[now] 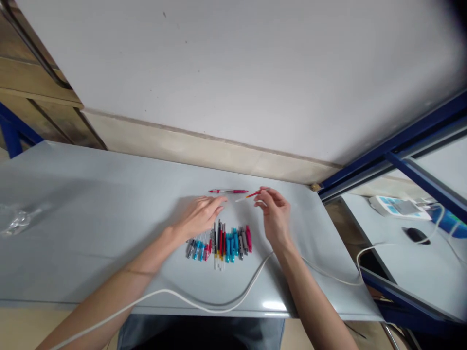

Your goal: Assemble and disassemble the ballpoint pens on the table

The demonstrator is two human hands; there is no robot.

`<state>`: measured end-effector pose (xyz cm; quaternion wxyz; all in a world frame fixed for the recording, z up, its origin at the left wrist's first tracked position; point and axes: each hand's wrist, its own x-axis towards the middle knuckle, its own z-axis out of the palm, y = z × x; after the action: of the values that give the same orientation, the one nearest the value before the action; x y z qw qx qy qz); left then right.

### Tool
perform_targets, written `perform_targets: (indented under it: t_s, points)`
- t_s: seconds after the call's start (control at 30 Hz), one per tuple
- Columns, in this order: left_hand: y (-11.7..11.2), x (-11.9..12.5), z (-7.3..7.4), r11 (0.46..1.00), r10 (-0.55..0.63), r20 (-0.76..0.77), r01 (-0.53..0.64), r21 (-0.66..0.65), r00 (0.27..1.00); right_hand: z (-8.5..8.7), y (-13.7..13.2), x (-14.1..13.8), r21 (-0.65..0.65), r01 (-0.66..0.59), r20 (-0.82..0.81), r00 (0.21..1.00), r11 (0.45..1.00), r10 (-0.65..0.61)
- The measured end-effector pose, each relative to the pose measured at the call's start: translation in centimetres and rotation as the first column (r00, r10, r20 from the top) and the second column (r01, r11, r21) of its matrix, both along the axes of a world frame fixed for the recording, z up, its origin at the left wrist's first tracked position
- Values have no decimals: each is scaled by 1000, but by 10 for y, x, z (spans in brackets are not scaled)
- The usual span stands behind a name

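My right hand point(276, 214) pinches a red pen refill point(252, 195) between thumb and fingers, its pale clear end pointing left. Across from that end is my left hand point(200, 214), palm down, index finger stretched out and thumb a little apart; I make out nothing held in it. Behind the fingertips a red-and-clear pen point(228, 191) lies lengthwise. Closer to me is a row of pen parts: clear barrels with coloured ends point(200, 250), partly under my left hand, red and black refills point(220, 240), blue barrel pieces point(232, 247), grey ones point(243, 242) and a pink one point(248, 238).
A white cable point(209, 310) crosses the grey table point(109, 204) in front of me and runs off right. Crumpled clear plastic point(16, 219) lies far left. Beyond the blue frame point(423, 172) are a black mouse point(416, 235) and a white device point(397, 208).
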<state>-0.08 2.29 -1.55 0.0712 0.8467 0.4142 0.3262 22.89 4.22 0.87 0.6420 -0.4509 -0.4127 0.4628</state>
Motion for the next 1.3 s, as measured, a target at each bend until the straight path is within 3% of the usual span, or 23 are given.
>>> perform_targets:
  t_s: [0.07, 0.1, 0.17, 0.23, 0.3, 0.47, 0.73, 0.83, 0.9, 1.0, 1.13, 1.23, 1.3]
  points:
    - [1, -2, 1, 1000, 24, -24, -24, -4, 999, 2, 3, 8, 36, 44, 94, 994, 998, -47]
    - [2, -2, 2, 999, 29, -35, -30, -12, 999, 3, 3, 9, 35, 8, 157, 987, 999, -13]
    - [2, -3, 2, 999, 32, -56, -34, -33, 998, 2, -1, 4, -6, -150, 273, 951, 989, 146]
    - [2, -3, 1, 998, 29, -67, -33, -53, 997, 0, -8, -8, -54, -333, 359, 873, 941, 330]
    - [2, -3, 1, 997, 37, -61, -40, -64, 997, -2, -17, -20, -58, -445, 470, 777, 894, 418]
    - [3, -6, 2, 996, 64, -54, -67, -59, 997, -9, -27, -32, -44, -503, 673, 624, 863, 398]
    - [12, -17, 5, 982, 183, -120, -188, -33, 976, -11, -31, -35, -83, -617, 763, 466, 783, 448]
    - [16, -24, 11, 969, 239, -126, -245, -30, 963, -11, -32, -37, -92, -672, 803, 387, 735, 454]
    - [16, -29, 17, 962, 261, -146, -270, -39, 954, -10, -31, -36, -70, -689, 813, 379, 721, 441]
    - [11, -36, 24, 941, 298, -159, -318, -116, 941, -10, -25, -29, -7, -656, 810, 439, 754, 389]
    - [-6, -43, 22, 898, 277, -188, -323, -297, 942, -13, -9, -13, 110, -465, 831, 528, 879, 175]
    - [-20, -49, 20, 874, 221, -187, -280, -397, 957, -19, 6, -3, 186, -306, 890, 455, 934, -28]
    - [-23, -51, 22, 862, 184, -167, -240, -447, 969, -23, 15, 0, 172, -263, 932, 356, 949, -70]
